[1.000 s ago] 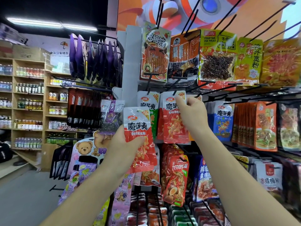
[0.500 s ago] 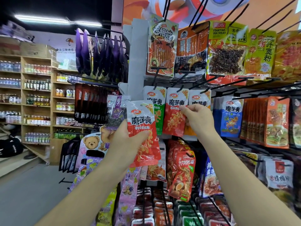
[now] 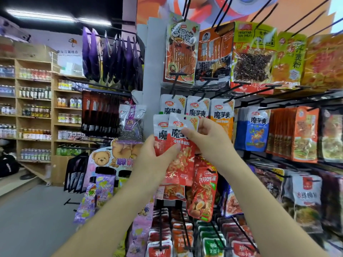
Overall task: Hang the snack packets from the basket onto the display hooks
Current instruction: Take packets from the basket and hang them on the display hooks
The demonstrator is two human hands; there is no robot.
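While the tall grey display rack (image 3: 152, 58) with its black wire hooks (image 3: 247, 85) fills the centre and right of the frame, the task's thing sits at mid-frame in front of it: a glossy red-and-white foil snack packet (image 3: 181, 164), held up just below a hung row of white-topped packets (image 3: 198, 110) of the same brand. The left hand (image 3: 157, 160) has its grip closed round the packet's lower left side, thumb across the front, and appears to hold a second matching packet (image 3: 160, 130) fanned out behind it. The right hand (image 3: 209, 134) pinches the front packet's upper right corner between thumb and fingertips. Such a pouch looks light, thin and floppy, with slick film that could slide between fingers. The flat sealed top strip beside the small punched hang hole (image 3: 185, 118) seems the best place to take hold for threading. Which hook is meant is unclear, the basket is out of view, and the rack's far right is blurred.
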